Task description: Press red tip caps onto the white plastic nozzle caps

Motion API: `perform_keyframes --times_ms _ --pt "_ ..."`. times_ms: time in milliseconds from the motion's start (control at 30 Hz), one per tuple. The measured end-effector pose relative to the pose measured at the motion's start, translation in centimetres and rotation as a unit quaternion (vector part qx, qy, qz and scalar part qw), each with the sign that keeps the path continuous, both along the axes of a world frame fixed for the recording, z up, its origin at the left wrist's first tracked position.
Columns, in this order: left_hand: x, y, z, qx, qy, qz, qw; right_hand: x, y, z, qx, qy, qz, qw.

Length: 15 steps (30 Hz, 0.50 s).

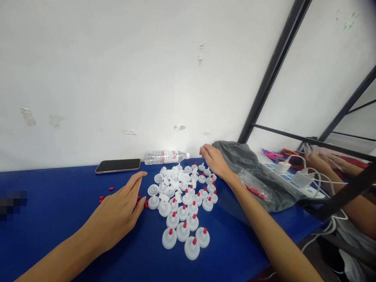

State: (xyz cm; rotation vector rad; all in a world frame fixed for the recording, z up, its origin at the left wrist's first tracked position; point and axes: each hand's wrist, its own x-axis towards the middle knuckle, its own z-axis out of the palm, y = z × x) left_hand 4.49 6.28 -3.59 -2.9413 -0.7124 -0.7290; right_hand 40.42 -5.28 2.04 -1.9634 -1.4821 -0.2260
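Note:
My left hand (122, 205) lies palm down with its fingers stretched out, over small red tips (101, 199) scattered on the blue table (53, 227). Its fingertips point toward a pile of loose white plastic nozzle caps (176, 184). My right hand (215, 158) is at the far right of the pile, its fingers curled together; whether anything is in them is hidden. Below and left of it stand several white nozzle caps fitted with red tips (192, 222), spouts up. More of these reach toward the table's front.
A phone (117, 166) and a lying water bottle (161, 157) are by the wall. To the right are a grey plastic bag (235, 152), a clear bag of red tips (254, 188), a power strip (305, 190) and a dark metal frame (270, 70). Another person's hands (320, 164) are beyond the frame.

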Motion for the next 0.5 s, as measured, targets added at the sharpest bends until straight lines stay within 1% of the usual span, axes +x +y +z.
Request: perform_keyframes --times_ms 200,500 --pt "-0.05 0.02 -0.14 0.014 0.003 0.005 1.000 -0.33 0.10 -0.17 -0.015 -0.010 0.023 1.000" --pt "0.00 0.25 -0.30 0.025 -0.003 -0.002 1.000 -0.54 0.06 -0.13 -0.039 -0.040 0.022 0.998"
